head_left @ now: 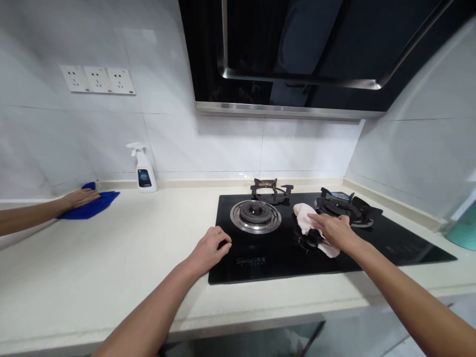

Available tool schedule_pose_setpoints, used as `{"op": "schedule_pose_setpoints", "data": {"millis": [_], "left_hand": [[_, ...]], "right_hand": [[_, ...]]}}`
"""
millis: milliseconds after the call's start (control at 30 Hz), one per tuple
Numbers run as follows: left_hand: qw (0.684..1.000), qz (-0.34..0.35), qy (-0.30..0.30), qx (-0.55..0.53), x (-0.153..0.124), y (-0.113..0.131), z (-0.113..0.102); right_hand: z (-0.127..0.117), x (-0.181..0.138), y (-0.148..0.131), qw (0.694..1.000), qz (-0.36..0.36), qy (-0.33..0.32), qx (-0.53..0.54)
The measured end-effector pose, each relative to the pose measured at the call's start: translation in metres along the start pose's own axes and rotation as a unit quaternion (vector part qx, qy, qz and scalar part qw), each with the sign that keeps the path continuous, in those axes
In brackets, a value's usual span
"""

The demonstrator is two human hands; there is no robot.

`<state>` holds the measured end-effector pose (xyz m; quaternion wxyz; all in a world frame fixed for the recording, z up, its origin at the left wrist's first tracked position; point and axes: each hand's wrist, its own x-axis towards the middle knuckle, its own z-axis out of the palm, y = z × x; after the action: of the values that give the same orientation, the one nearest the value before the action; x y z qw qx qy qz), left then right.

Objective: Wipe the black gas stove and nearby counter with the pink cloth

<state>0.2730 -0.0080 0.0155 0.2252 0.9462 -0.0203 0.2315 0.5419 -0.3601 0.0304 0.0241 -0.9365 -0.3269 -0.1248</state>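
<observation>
My right hand [334, 230] presses a pale pink cloth [304, 216] around the black control knob [314, 238] on a black glass gas hob [253, 272]. Its fingers are closed over the cloth, which hangs past the knob toward the front. My left hand [211, 249] rests at the hob's left edge. Its fingers are loosely bent, with a gap between thumb and forefinger and nothing held. Just beyond it is the left burner [256, 213] in its shiny metal ring, without a pan support on it.
A removed pan support [271, 192] stands behind the left burner. The right burner [340, 208] carries its own. At far left another person's hand [82, 197] lies on a blue cloth [91, 207]. A white spray bottle [145, 171] stands by the wall. A range hood [290, 94] overhangs the hob.
</observation>
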Motion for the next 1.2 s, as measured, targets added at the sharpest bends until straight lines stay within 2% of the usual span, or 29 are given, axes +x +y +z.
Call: {"op": "schedule_pose_setpoints", "data": {"millis": [200,300,500,633,733,900,1033,1200], "left_hand": [[1.000,-0.001,-0.007,-0.002,0.000,-0.001,-0.001],[1.000,-0.002,-0.004,-0.002,0.000,-0.002,0.000],[1.000,0.003,-0.006,0.001,-0.002,-0.001,0.000],[1.000,0.005,-0.006,0.000,-0.003,0.000,0.001],[1.000,0.010,-0.009,0.003,-0.003,-0.001,0.002],[1.000,0.022,-0.004,0.008,-0.004,-0.003,0.002],[1.000,0.019,-0.008,0.010,-0.005,0.000,0.001],[1.000,0.011,-0.011,0.017,-0.003,0.002,0.002]], "right_hand": [[-0.006,-0.029,-0.009,0.987,-0.055,0.050,-0.141],[-0.003,-0.040,-0.015,0.982,-0.066,0.056,-0.169],[0.004,-0.046,-0.002,0.991,-0.046,0.042,-0.119],[-0.005,-0.048,0.013,0.997,-0.064,-0.011,-0.050],[-0.015,-0.049,0.014,0.994,-0.064,-0.042,-0.082],[-0.020,-0.022,0.005,0.988,-0.063,-0.060,-0.127],[-0.015,0.019,0.007,0.989,-0.032,-0.139,-0.038],[-0.012,0.071,0.006,0.982,-0.030,-0.182,0.032]]}}
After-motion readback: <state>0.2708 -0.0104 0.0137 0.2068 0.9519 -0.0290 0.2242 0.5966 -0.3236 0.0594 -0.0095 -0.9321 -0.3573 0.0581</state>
